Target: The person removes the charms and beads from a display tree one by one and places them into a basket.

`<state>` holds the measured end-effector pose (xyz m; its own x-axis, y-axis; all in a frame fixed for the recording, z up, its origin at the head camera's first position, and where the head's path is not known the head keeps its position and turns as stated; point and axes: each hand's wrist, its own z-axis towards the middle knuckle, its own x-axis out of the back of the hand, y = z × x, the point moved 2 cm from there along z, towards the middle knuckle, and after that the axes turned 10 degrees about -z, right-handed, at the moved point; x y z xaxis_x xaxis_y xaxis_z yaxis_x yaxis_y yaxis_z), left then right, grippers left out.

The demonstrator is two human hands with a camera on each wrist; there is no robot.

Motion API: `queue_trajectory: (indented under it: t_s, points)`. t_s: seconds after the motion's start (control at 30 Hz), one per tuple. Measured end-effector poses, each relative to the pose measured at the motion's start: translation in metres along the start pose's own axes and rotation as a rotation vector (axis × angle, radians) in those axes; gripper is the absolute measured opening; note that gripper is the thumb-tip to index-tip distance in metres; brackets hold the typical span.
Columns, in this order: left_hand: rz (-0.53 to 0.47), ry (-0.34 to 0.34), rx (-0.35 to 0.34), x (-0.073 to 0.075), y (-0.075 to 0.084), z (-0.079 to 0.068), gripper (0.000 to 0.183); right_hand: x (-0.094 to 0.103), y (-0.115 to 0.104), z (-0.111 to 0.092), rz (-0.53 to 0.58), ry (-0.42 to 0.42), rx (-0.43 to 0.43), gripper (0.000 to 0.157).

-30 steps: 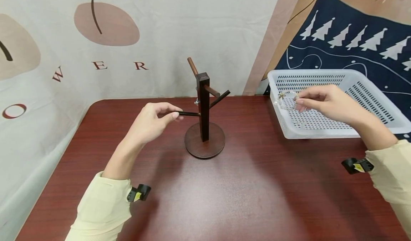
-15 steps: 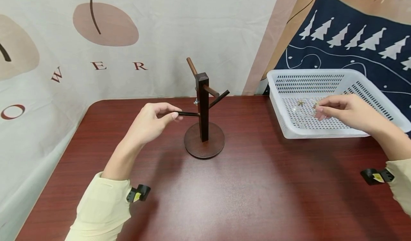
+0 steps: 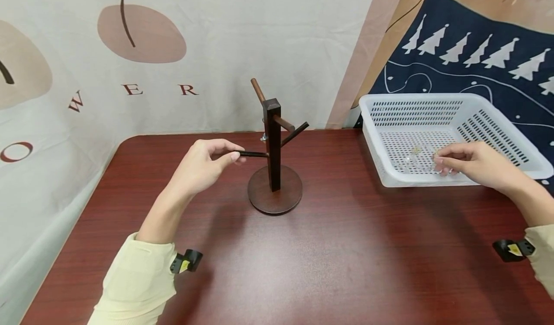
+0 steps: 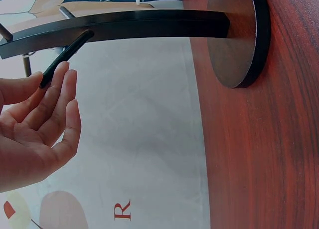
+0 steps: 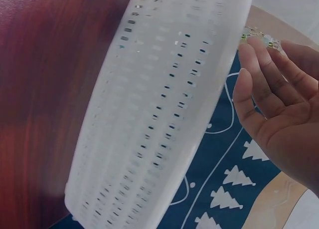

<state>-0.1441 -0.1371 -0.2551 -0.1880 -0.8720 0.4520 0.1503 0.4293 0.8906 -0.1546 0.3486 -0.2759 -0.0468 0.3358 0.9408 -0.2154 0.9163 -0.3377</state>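
My left hand (image 3: pixel 201 166) pinches the end of a thin black peg (image 3: pixel 255 154) between thumb and fingers. That peg sticks out from the left of a dark wooden stand (image 3: pixel 273 147), which has an upright square post, several pegs and a round base. In the left wrist view, the peg's tip (image 4: pixel 49 79) lies against the fingertips. Over the white basket at the right, my right hand (image 3: pixel 476 164) holds a clear beaded bracelet with a gold-coloured charm (image 3: pixel 416 149). Some green and pale beads of the bracelet (image 5: pixel 269 41) show past the fingertips in the right wrist view.
The white plastic basket (image 3: pixel 433 180) with slotted walls stands at the table's back right. A small shiny item (image 3: pixel 263 137) hangs at the stand's back left side. Behind the reddish-brown table (image 3: pixel 320 267) hang printed cloths (image 3: pixel 303 51).
My right hand has moved right and down with the bracelet, from the basket's left side to over its middle. The left hand stays on the peg.
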Motion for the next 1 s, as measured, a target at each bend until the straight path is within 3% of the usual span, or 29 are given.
queue_trajectory:
  t_s: [0.5, 0.77, 1.0]
  points:
    - [-0.010, -0.002, 0.005, 0.0001, -0.0007, 0.0001, 0.017, -0.0051, 0.0091, -0.0011, 0.125, -0.029, 0.012, 0.015]
    - [-0.011, -0.003, 0.003, -0.0002, -0.0011, 0.0006, 0.017, -0.0043, 0.0096, -0.0011, 0.118, -0.038, 0.016, 0.017]
    - [-0.009, -0.003, 0.004, 0.0000, -0.0006, 0.0005, 0.017, -0.0009, 0.0043, -0.0004, 0.068, -0.042, -0.035, 0.021]
